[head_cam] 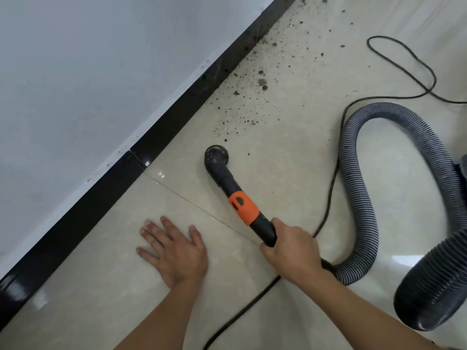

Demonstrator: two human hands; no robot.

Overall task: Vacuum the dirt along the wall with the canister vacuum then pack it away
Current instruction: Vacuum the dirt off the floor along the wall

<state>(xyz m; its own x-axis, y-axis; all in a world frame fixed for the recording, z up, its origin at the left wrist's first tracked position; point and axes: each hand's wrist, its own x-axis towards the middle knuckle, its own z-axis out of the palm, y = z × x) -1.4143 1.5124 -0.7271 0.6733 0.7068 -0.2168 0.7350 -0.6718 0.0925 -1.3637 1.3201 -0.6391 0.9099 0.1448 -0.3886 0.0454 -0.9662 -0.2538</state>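
My right hand [290, 251] grips the black vacuum wand [262, 229] just behind its orange collar [243, 207]. The wand's round black nozzle [216, 155] sits on the cream tile floor, just short of the nearest specks. Dark dirt [252, 87] lies scattered in a band along the black baseboard [161, 132] below the white wall [88, 72], running toward the top of the view. My left hand [174, 251] rests flat on the floor with fingers spread, left of the wand. The grey ribbed hose [358, 188] loops from the wand to the right.
A wide black ribbed hose end [434, 281] lies at the right edge, with a bit of the canister [462, 165] above it. A thin black power cord [326, 215] runs across the floor under my right arm, and another loop [404, 64] lies at the upper right.
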